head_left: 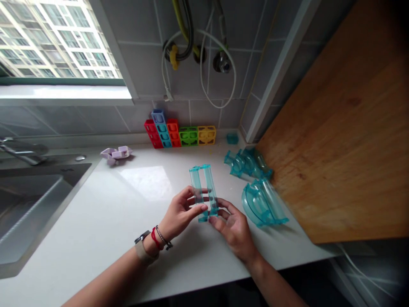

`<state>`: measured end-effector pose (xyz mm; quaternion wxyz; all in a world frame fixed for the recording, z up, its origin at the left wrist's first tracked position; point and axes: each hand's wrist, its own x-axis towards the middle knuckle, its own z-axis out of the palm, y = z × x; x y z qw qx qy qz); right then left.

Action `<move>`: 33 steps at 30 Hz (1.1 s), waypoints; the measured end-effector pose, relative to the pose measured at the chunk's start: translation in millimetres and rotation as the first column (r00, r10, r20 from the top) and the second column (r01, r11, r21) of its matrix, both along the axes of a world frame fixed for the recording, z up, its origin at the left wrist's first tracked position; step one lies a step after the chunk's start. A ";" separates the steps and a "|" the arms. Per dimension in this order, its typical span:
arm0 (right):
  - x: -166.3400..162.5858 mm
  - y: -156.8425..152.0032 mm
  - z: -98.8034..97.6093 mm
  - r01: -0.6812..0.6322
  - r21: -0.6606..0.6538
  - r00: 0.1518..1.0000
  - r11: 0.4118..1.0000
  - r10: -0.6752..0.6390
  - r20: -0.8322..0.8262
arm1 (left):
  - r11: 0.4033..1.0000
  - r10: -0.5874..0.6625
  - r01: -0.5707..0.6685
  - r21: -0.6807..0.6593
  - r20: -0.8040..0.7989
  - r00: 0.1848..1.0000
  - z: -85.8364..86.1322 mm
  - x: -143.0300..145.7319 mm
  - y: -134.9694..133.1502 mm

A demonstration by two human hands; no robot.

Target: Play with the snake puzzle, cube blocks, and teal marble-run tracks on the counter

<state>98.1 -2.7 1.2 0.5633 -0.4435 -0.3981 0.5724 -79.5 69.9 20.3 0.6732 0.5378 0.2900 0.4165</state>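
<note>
Both hands hold a clear teal straight track piece with two parallel rails, upright above the white counter. My left hand pinches its left rail near the bottom, thumb and fingers closed on it. My right hand grips the lower right end from below. A watch and red and dark bracelets sit on the left wrist.
Curved clear teal track pieces and more teal pieces lie at the right by a wooden board. Coloured blocks stand against the tiled wall. A lilac piece lies near the sink. A small teal cube sits in the corner.
</note>
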 end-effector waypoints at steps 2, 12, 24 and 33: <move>-2.0 -0.8 1.9 -0.019 0.022 1.000 1.000 0.019 -0.010 | 1.000 0.017 -0.017 -0.002 -0.015 1.000 -2.0 0.2 -1.0; -1.4 -0.5 -3.7 -0.066 0.045 0.998 0.997 0.067 -0.006 | 0.999 0.020 -0.022 -0.047 -0.038 0.999 -1.8 -1.4 1.1; -1.1 -2.1 -4.3 -0.088 0.074 0.996 0.993 0.088 -0.008 | 0.996 0.043 -0.051 -0.073 -0.102 0.994 -1.9 -1.7 1.5; -0.6 -2.7 -9.1 -0.062 0.064 0.998 0.996 0.061 0.016 | 0.994 0.044 -0.043 -0.099 0.010 0.999 1.5 -2.7 5.2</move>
